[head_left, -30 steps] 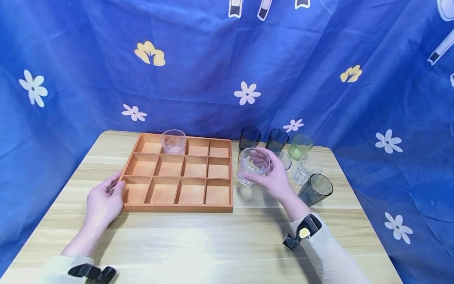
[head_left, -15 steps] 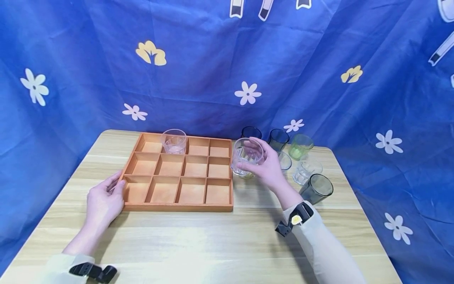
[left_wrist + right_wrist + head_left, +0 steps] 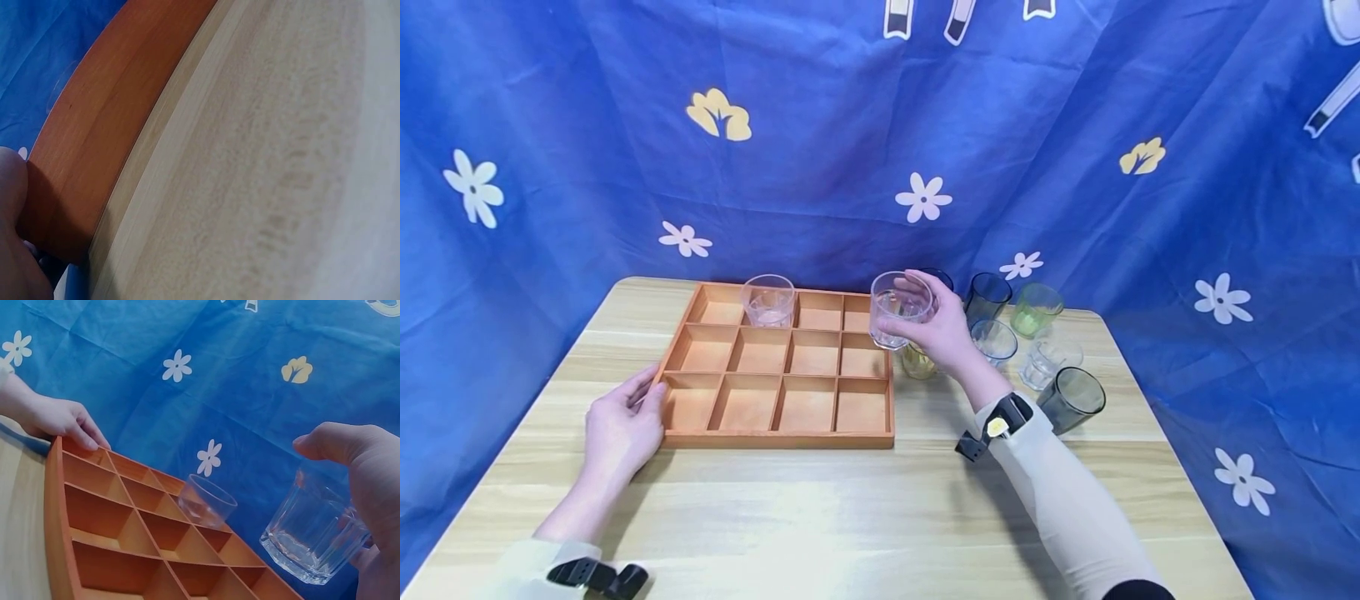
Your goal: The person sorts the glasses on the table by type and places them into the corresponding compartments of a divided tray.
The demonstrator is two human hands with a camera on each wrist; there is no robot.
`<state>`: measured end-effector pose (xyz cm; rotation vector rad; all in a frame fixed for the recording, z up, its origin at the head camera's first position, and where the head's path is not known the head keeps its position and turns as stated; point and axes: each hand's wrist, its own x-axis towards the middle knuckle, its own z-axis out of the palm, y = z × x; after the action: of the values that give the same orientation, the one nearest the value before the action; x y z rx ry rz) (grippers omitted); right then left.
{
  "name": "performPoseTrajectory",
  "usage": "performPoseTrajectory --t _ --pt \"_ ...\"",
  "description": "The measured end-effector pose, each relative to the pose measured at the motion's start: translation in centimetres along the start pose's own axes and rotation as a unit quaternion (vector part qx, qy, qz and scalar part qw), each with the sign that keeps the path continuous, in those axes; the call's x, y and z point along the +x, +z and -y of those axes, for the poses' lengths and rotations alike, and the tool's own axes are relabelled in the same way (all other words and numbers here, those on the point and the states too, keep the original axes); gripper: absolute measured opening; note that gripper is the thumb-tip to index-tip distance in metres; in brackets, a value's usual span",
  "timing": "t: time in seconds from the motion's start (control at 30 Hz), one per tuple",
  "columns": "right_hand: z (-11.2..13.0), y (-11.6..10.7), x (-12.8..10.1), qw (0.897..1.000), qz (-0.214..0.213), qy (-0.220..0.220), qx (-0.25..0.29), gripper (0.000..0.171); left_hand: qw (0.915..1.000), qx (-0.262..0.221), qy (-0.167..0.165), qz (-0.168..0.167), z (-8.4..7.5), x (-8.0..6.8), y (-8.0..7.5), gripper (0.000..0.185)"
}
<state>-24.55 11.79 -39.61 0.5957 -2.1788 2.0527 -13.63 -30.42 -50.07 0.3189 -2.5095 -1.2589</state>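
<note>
Holding a clear glass (image 3: 891, 312) between thumb and fingers of the right hand (image 3: 938, 329), near two o'clock from the centre of the divided wooden tray (image 3: 775, 441), overlapping its three o'clock edge in the head view. Gripping the tray's rim near nine o'clock with the left hand (image 3: 621, 429). Note a second glass (image 3: 769, 304) standing in the far row, just before twelve o'clock. Note also, beyond three o'clock on the surface (image 3: 925, 517), a green glass (image 3: 1036, 312), a yellow glass (image 3: 917, 364) and dark glasses (image 3: 1070, 402).

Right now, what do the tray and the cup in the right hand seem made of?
The tray: probably wood, smooth orange-brown finish; faint grain shows along its side.
The cup: glass or clear plastic, glossy; see-through, with bright highlights.
</note>
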Motion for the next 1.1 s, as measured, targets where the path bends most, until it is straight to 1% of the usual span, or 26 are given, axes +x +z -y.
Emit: performPoseTrajectory --t 0.1,0.2,0.33,0.43,0.57,0.83,1.0,1.1 --pt "-0.3 0.6 0.9 1.0 0.004 0.0 0.009 0.082 1.0 -0.003 -0.003 0.002 -0.1 0.0 0.0 0.044" --pt "-0.9 1.3 1.6 1.0 0.005 0.002 0.008 0.082 1.0 -0.006 -0.005 0.006 -0.2 0.0 0.0 0.044" --pt "-1.6 2.2 2.5 1.0 0.0 0.009 0.009 0.083 0.9999 -0.006 0.001 0.009 -0.3 0.1 0.0 0.044" --pt "-2.2 3.0 3.3 1.0 0.0 0.011 0.026 0.083 0.9999 -0.005 0.004 0.008 -0.3 0.0 0.0 0.044" --pt "-3.0 4.0 4.1 0.999 0.003 0.014 0.039 0.085 1.0 -0.002 0.001 0.006 -0.1 -0.1 -0.1 0.044" --pt "-4.4 5.2 5.3 0.999 -0.007 0.037 -0.014 0.086 1.0 0.004 -0.002 0.006 0.2 -0.2 -0.3 0.044" --pt "-5.1 5.7 6.2 0.999 -0.017 0.048 -0.015 0.083 0.9999 0.0 -0.005 0.011 0.0 -0.1 -0.2 0.045" --pt "-5.5 6.2 6.8 0.998 -0.016 0.052 -0.011 0.084 0.9999 -0.002 -0.007 0.012 0.0 -0.1 -0.2 0.045"
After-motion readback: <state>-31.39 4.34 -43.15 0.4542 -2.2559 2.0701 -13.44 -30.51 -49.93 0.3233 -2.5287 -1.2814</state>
